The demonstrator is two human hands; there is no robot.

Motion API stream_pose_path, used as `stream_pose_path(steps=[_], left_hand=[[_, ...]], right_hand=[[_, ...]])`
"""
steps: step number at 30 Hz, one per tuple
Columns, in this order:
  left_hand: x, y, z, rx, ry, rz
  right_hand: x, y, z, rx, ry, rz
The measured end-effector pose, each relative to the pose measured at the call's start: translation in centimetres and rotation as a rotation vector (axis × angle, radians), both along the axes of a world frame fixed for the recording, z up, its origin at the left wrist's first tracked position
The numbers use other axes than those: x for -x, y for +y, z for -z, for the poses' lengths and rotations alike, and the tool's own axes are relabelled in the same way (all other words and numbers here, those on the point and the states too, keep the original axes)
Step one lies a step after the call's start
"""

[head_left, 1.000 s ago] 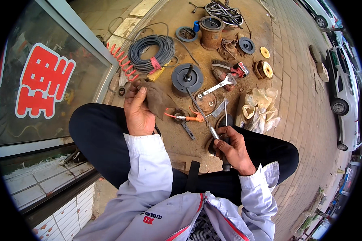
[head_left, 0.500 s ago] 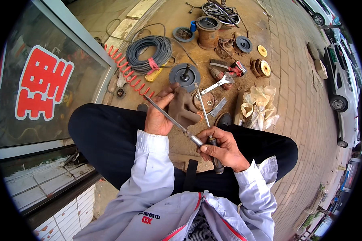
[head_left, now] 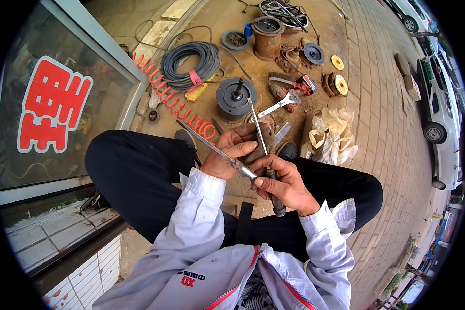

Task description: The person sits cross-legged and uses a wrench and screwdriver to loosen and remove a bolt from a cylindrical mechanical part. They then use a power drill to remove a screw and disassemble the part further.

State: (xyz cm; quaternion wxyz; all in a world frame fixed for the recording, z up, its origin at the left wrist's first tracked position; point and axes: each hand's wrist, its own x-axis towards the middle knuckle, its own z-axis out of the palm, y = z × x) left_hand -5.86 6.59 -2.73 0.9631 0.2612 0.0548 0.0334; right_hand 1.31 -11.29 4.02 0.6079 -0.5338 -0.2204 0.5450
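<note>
My right hand (head_left: 289, 186) is closed round two tools. One is a screwdriver (head_left: 278, 202) with a dark handle, its bright shaft pointing away from me. The other is a long, narrow metal tool (head_left: 207, 144) with a silvery handle end, slanting to the far left across my left wrist. My left hand (head_left: 226, 154) is closed on a brown rag (head_left: 265, 138), partly hidden behind the screwdriver shaft. Beyond both hands, a grey round motor part (head_left: 235, 102) stands on the ground with its dark shaft upright.
An adjustable wrench (head_left: 279, 106) lies beside a red-and-black power tool (head_left: 304, 85). Coiled black cable (head_left: 190, 64) and a red spiral hose (head_left: 175, 106) lie to the left. Farther off stands a rusty cylinder (head_left: 268, 44). A crumpled plastic bag (head_left: 333, 135) is at right, a glass door (head_left: 77, 39) at left.
My left hand has come right and nearer to me with the rag, close against my right hand. The motor part shows more fully. The right hand keeps both tools.
</note>
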Motion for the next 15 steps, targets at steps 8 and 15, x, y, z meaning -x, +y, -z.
stream_pose_path(steps=[8, 15], left_hand=[[0.0, 0.0, 1.7, -0.053, -0.057, -0.011], [-0.7, -1.1, 1.1, -0.013, -0.024, -0.182]], right_hand=[[0.2, -0.3, -0.4, -0.076, 0.131, 0.016], [0.3, 0.1, -0.2, -0.021, -0.072, -0.016]])
